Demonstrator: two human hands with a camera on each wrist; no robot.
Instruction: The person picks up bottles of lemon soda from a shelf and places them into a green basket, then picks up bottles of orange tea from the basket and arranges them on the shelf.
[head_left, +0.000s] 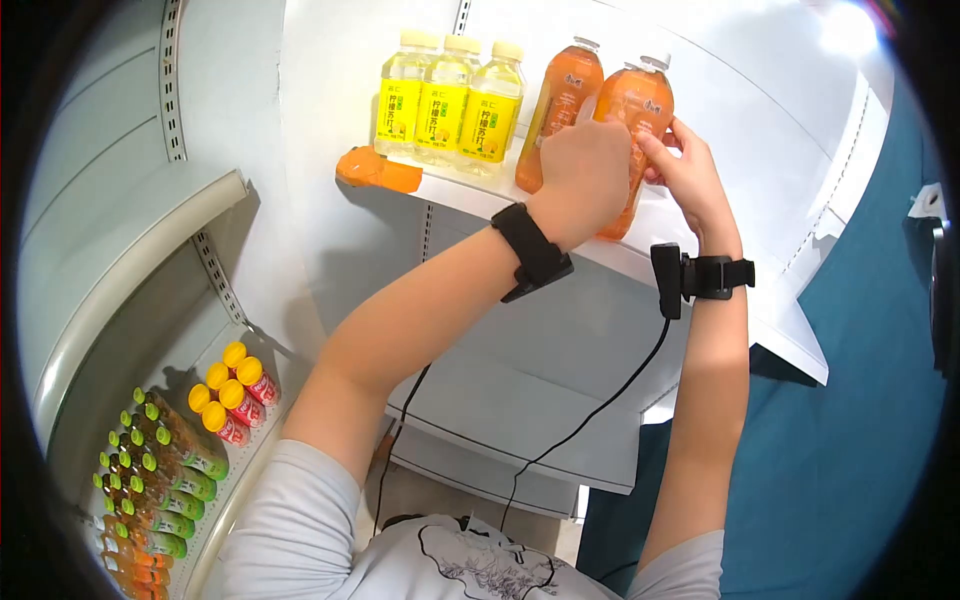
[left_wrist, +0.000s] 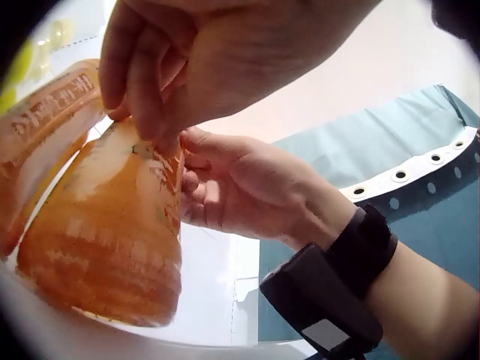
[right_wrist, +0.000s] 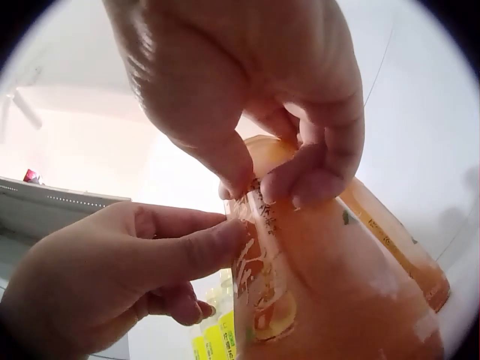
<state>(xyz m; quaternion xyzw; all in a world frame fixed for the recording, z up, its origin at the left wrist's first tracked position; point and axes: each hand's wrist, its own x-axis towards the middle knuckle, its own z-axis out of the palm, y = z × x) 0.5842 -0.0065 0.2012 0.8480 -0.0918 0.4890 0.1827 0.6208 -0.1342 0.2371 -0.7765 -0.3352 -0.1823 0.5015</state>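
Note:
A wide orange bottle (head_left: 640, 105) stands near the shelf edge; its wrinkled label (right_wrist: 259, 262) shows in the right wrist view. My left hand (head_left: 585, 185) pinches the label side of this bottle (left_wrist: 105, 232) between thumb and fingers, and my right hand (head_left: 692, 180) has thumb and curled fingers on its upper right side. In the left wrist view both hands, left (left_wrist: 217, 64) and right (left_wrist: 255, 184), meet at the bottle's upper part. A second orange bottle (head_left: 572, 85) stands close on the left, partly hidden by my left hand.
Three yellow-labelled bottles (head_left: 440, 105) stand left on the white shelf (head_left: 460, 182). An orange wrapped item (head_left: 378, 170) lies at its front edge. Lower left, another shelf holds yellow-capped bottles (head_left: 238, 395) and green-capped bottles (head_left: 165, 480). Cables hang below the wrists; a teal curtain (head_left: 800, 450) is at right.

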